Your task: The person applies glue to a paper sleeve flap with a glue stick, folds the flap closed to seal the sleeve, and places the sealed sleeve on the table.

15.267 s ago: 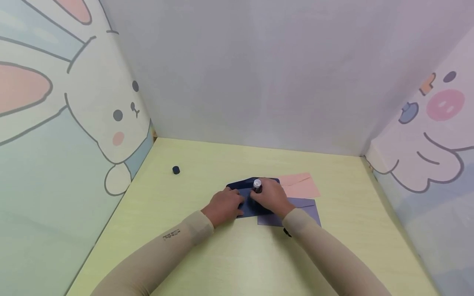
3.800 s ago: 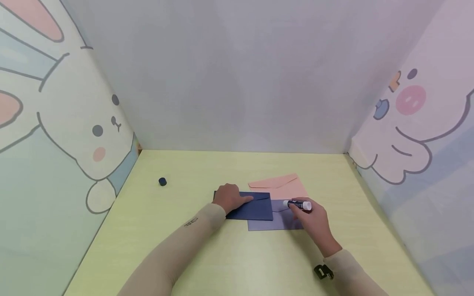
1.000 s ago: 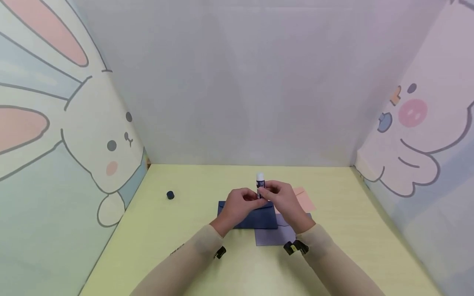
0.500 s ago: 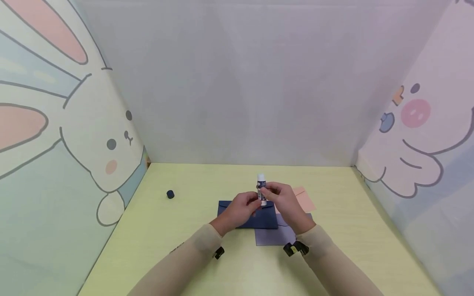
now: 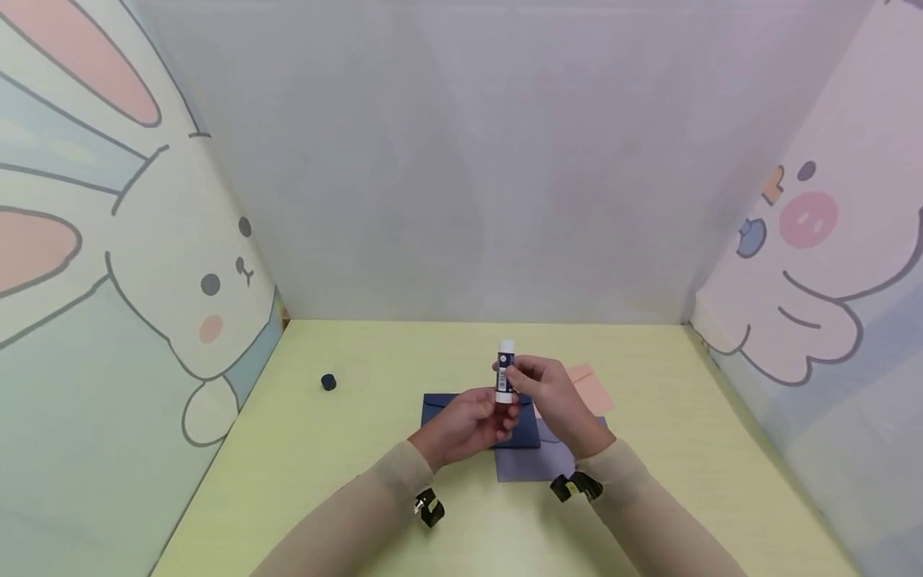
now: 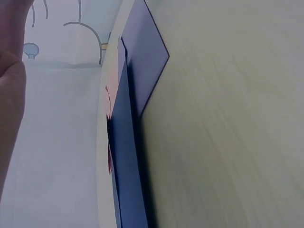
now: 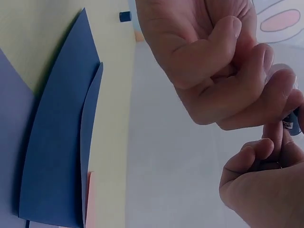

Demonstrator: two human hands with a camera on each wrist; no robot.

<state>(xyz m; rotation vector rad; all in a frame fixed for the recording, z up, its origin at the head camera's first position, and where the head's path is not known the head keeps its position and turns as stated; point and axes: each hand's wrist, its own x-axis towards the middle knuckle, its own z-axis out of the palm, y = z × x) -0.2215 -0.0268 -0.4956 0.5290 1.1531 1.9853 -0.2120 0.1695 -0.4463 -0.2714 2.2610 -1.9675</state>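
Observation:
My right hand (image 5: 551, 393) pinches a glue stick (image 5: 506, 373) with a white top, a dark blue label and a white base, holding it upright above the envelopes. My left hand (image 5: 467, 425) is turned partly palm up, its curled fingers gripping the glue stick's base. In the right wrist view, the left hand's bent fingers (image 7: 237, 90) cover much of the glue stick (image 7: 293, 124). Under the hands lies a navy envelope (image 5: 522, 433), its flap folded over. It overlaps a lavender envelope (image 5: 534, 465). A pink envelope (image 5: 593, 389) lies behind, partly hidden by the right hand.
A small dark cap (image 5: 328, 382) sits on the pale yellow table (image 5: 360, 353), toward the left. A grey wall (image 5: 461, 200) stands behind, and side panels with a cartoon rabbit (image 5: 187, 256) and a cartoon pig (image 5: 808, 264) bound the table.
Earlier the glue stick was over the navy envelope's open flap, later folded down under the left hand. Both hands then met at the glue stick; the left has just rolled palm up at its base.

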